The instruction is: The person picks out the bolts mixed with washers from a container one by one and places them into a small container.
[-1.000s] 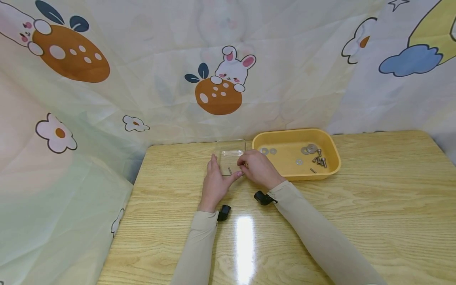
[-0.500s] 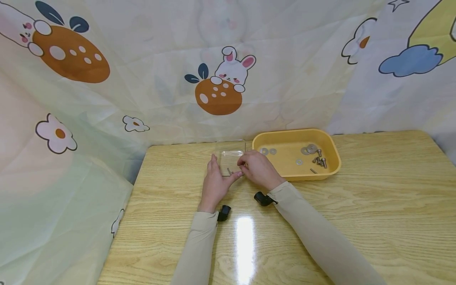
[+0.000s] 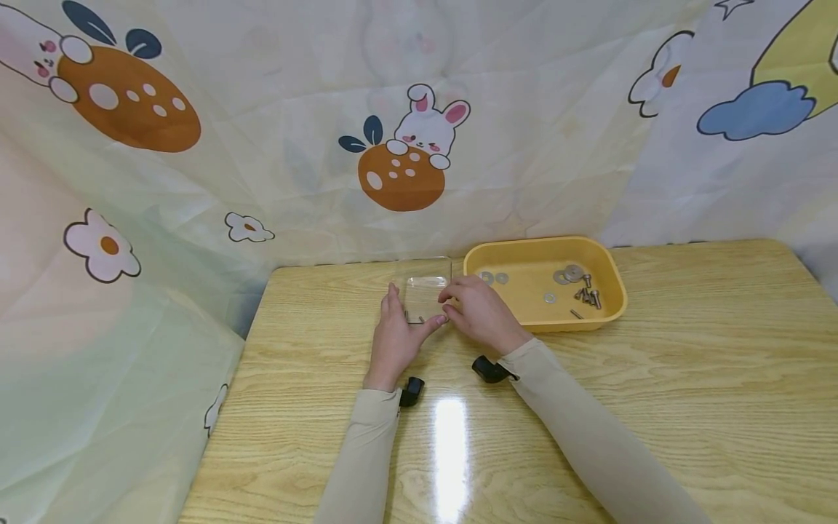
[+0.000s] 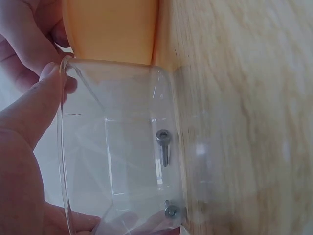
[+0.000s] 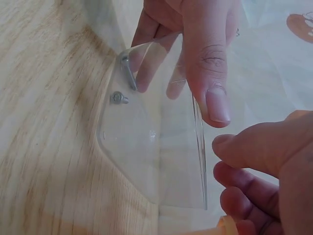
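Observation:
My left hand [image 3: 396, 338] holds a clear plastic box [image 3: 427, 282], its thumb along the near rim and its fingers at the left side. Two socket-head bolts lie in the box. In the left wrist view one bolt [image 4: 164, 146] points away from its round head, and the other bolt [image 4: 170, 210] sits lower down by the fingers. My right hand [image 3: 481, 311] hovers at the box's right rim, near the left thumb. Its thumb and loosely bent fingers stand apart with nothing visible between them in the right wrist view.
A yellow tray [image 3: 556, 327] stands right of the box, partly behind the right hand. It contains several bolts [image 3: 593, 298], flat washers [image 3: 572, 273] and a thin pin-like piece [image 3: 576, 314]. A patterned cloth [image 3: 314, 182] hangs along the table's [image 3: 314, 327] back edge.
A second bolt has come into view in the box, and the bolts have shifted left along its near side. My right hand has drawn back slightly to the right; the left hand keeps its hold.

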Action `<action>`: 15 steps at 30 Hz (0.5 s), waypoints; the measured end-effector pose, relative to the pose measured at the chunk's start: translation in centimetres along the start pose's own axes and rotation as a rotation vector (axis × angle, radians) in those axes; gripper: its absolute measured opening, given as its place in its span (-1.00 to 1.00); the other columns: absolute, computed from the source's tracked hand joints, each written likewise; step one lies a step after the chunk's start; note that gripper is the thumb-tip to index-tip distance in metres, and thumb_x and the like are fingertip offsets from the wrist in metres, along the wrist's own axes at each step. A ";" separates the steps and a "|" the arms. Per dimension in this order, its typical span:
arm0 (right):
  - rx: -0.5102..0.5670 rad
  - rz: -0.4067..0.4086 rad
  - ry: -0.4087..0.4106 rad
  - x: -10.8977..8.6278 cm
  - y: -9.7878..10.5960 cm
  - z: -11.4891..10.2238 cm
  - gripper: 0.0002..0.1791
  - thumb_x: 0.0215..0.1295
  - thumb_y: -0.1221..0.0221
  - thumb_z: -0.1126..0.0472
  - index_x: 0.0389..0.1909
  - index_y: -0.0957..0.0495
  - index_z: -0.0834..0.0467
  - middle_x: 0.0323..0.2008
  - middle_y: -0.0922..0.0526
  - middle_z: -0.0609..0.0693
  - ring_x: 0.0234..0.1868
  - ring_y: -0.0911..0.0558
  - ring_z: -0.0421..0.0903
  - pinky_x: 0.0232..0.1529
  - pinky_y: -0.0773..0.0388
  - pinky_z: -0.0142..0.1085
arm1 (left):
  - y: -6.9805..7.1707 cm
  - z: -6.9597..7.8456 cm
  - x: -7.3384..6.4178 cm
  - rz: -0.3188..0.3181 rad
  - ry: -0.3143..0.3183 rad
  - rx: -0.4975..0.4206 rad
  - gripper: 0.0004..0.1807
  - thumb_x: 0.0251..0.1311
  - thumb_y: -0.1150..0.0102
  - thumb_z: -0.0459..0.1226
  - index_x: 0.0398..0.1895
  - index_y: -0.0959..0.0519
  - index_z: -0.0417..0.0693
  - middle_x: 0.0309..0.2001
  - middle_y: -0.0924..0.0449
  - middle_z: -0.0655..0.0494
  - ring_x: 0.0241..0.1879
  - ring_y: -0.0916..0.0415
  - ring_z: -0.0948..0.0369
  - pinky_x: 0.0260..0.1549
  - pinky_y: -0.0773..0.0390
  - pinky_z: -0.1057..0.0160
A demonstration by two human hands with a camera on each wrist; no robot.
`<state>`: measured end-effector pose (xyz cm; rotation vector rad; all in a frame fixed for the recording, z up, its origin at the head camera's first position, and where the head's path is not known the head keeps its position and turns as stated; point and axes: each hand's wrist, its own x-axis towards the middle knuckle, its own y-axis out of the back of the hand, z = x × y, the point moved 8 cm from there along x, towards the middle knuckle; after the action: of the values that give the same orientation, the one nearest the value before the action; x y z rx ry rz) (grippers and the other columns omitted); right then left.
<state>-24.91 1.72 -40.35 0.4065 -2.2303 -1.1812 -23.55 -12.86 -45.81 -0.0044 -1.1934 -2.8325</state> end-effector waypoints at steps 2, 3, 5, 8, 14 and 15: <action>0.000 0.011 -0.009 -0.3 0.2 0.1 -0.91 0.27 -0.33 0.32 -0.24 -0.72 0.24 -0.20 -0.69 0.05 -0.10 -0.60 0.04 -0.03 -0.57 -0.12 | 0.0 0.0 0.0 -0.001 -0.001 -0.001 0.40 0.00 -0.34 0.35 0.59 0.17 -0.34 0.51 -0.05 -0.29 0.23 -0.41 -0.24 0.19 -0.43 -0.15; -0.002 0.018 -0.013 -0.4 0.3 0.2 -0.91 0.27 -0.33 0.32 -0.24 -0.72 0.24 -0.20 -0.68 0.05 -0.10 -0.59 0.03 -0.04 -0.57 -0.12 | 0.0 0.0 0.0 -0.002 -0.002 -0.001 0.39 0.01 -0.34 0.34 0.59 0.18 -0.34 0.51 -0.05 -0.29 0.23 -0.41 -0.23 0.19 -0.43 -0.15; 0.002 0.035 -0.022 -0.6 0.5 0.3 -0.92 0.26 -0.34 0.33 -0.24 -0.71 0.23 -0.20 -0.67 0.04 -0.13 -0.58 0.02 -0.08 -0.57 -0.14 | -0.1 0.0 0.0 -0.001 -0.003 0.000 0.39 0.02 -0.36 0.33 0.59 0.17 -0.35 0.51 -0.05 -0.29 0.23 -0.41 -0.23 0.20 -0.43 -0.14; 0.002 0.058 -0.030 -1.0 0.9 0.4 -0.92 0.27 -0.34 0.32 -0.23 -0.72 0.20 -0.19 -0.67 0.04 -0.17 -0.56 0.00 -0.13 -0.57 -0.16 | -0.1 0.0 0.0 -0.001 -0.002 0.001 0.38 0.03 -0.38 0.30 0.59 0.18 -0.34 0.51 -0.05 -0.29 0.26 -0.38 -0.23 0.22 -0.41 -0.14; 0.016 0.087 -0.033 -1.5 1.8 0.4 -0.87 0.26 -0.36 0.30 -0.19 -0.73 0.21 -0.22 -0.68 0.04 -0.23 -0.55 -0.02 -0.19 -0.57 -0.18 | -0.2 -0.1 0.0 -0.001 0.001 -0.005 0.35 0.05 -0.41 0.24 0.60 0.19 -0.31 0.52 -0.03 -0.31 0.32 -0.31 -0.26 0.25 -0.36 -0.16; 0.019 0.092 -0.035 -1.6 1.9 0.5 -0.87 0.26 -0.36 0.31 -0.18 -0.73 0.21 -0.22 -0.68 0.04 -0.22 -0.56 -0.02 -0.19 -0.58 -0.18 | -0.2 -0.1 0.0 -0.001 0.002 -0.007 0.35 0.05 -0.41 0.23 0.60 0.19 -0.31 0.52 -0.02 -0.31 0.32 -0.30 -0.27 0.25 -0.36 -0.17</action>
<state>-23.96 3.95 -39.54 0.2899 -2.2667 -1.1276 -23.61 -12.79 -46.00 -0.0006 -1.1833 -2.8371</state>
